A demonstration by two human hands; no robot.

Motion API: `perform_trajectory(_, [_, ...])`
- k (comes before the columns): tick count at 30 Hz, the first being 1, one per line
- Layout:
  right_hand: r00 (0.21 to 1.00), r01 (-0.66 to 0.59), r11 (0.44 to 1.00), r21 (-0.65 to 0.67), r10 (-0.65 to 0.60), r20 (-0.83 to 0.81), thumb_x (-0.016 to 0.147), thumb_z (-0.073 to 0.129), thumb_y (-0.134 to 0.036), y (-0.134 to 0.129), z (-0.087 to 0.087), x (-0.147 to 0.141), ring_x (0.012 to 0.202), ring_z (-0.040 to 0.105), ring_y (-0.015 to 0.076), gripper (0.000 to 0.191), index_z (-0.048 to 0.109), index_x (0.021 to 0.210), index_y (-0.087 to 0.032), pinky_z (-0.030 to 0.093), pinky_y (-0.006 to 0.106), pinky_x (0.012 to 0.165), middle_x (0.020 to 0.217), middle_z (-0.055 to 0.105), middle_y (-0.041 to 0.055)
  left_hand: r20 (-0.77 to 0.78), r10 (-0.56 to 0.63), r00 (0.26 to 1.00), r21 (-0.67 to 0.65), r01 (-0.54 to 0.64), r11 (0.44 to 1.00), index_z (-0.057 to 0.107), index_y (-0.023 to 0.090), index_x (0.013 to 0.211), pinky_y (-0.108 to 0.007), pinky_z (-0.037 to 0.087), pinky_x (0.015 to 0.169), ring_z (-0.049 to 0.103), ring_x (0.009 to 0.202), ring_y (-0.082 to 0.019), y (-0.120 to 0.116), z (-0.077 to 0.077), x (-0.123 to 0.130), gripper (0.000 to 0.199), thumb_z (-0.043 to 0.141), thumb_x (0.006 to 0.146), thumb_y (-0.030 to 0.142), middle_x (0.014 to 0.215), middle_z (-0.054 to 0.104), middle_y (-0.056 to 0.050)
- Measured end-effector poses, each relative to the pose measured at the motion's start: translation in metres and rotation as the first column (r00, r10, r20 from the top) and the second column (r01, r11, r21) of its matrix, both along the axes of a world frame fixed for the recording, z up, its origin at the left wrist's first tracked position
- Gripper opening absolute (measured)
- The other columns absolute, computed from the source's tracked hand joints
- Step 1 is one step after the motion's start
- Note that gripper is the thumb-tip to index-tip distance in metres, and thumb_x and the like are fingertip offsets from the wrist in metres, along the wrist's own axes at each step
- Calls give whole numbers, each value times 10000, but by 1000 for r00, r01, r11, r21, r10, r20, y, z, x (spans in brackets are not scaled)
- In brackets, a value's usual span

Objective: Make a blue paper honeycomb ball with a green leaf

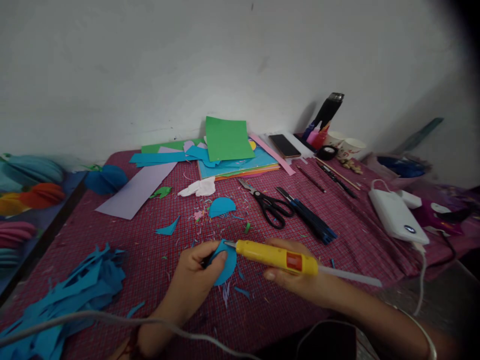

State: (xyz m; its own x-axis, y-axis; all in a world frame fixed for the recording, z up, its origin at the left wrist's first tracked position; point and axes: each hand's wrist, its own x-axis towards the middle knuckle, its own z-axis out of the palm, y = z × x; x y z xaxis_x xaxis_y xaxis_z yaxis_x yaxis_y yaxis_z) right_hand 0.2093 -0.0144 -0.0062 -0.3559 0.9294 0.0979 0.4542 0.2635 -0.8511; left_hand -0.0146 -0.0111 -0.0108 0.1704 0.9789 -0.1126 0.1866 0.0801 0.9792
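My left hand (pixel 197 272) pinches a blue paper circle (pixel 228 267) above the red checked tablecloth, thumb on its face. In my right hand (pixel 296 280) is a yellow hot glue gun (pixel 262 252), its metal nozzle pointing left and meeting the circle's upper edge. A long pale glue stick (pixel 352 276) sticks out of the gun's back end. My right fingers are partly hidden behind the gun. Just beyond my hands a blue paper half-round (pixel 222 206) lies flat, with black-handled scissors (pixel 268 202) to its right.
A blue utility knife (pixel 309 217) lies right of the scissors. Coloured paper sheets (pixel 228 140) are stacked at the back by the wall. Blue scraps (pixel 75 295) heap at front left. A white power bank (pixel 397 212) sits at right. A grey cable (pixel 180 332) crosses the foreground.
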Motion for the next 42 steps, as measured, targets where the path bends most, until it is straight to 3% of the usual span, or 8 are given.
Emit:
perform_trajectory(10, [999, 3, 1000, 6, -3, 43, 788, 645, -433, 0, -2, 1, 557, 534, 148, 219, 565, 741, -235, 432, 278, 476, 647, 574, 6, 3, 11, 1000, -23, -11, 1000, 717, 160, 756, -209, 357, 494, 402, 556, -108, 1, 2, 2, 226, 611, 769, 359, 608, 509, 10])
perform_trajectory(14, [1000, 7, 999, -51, -9, -30, 772, 646, -439, 0, 2, 0, 571, 514, 145, 230, 540, 752, -235, 402, 273, 486, 660, 562, 3, 23, 20, 1000, -43, -19, 999, 715, 159, 771, -205, 355, 480, 400, 546, -104, 0, 3, 2, 228, 624, 758, 368, 604, 515, 13])
perform_trajectory(18, [993, -99, 986, -137, 89, -78, 784, 626, -412, 0, 6, 0, 548, 441, 113, 238, 491, 757, -217, 347, 245, 473, 643, 494, -26, 50, 41, 998, -60, -38, 997, 702, 165, 746, -198, 356, 468, 406, 535, -100, -1, 2, 1, 201, 645, 742, 358, 598, 525, 17])
perform_trajectory(24, [977, -212, 970, 118, 205, 65, 846, 593, -285, 2, -12, 5, 654, 505, 112, 130, 509, 791, -203, 369, 242, 569, 751, 548, -13, 226, 81, 971, -233, -26, 972, 687, 163, 739, -177, 348, 462, 409, 499, -74, -3, -1, 3, 231, 708, 712, 391, 580, 526, 34])
perform_trajectory(29, [948, -316, 923, 218, 298, 112, 855, 570, -263, 3, -19, 5, 662, 522, 122, 86, 512, 818, -211, 382, 250, 567, 775, 569, 4, 306, 150, 940, -329, -43, 943, 696, 151, 695, -183, 354, 467, 419, 490, -71, -2, 3, 6, 261, 767, 641, 397, 565, 538, 28])
perform_trajectory(38, [959, -200, 954, 224, 145, 242, 856, 523, -218, 15, -22, 10, 694, 563, 146, 25, 518, 835, -205, 404, 260, 590, 819, 589, 28, 337, 155, 929, -354, -27, 935, 692, 152, 614, -180, 339, 422, 423, 428, -66, -3, 6, 7, 261, 802, 581, 387, 485, 547, 31])
perform_trajectory(42, [935, -152, 952, 265, 52, 350, 885, 504, -255, 26, -9, 31, 735, 585, 171, 57, 522, 873, -202, 439, 279, 640, 866, 590, 49, 337, 168, 927, -363, -37, 931, 686, 143, 616, -177, 351, 426, 435, 437, -66, -3, 6, 6, 264, 799, 581, 379, 497, 562, 24])
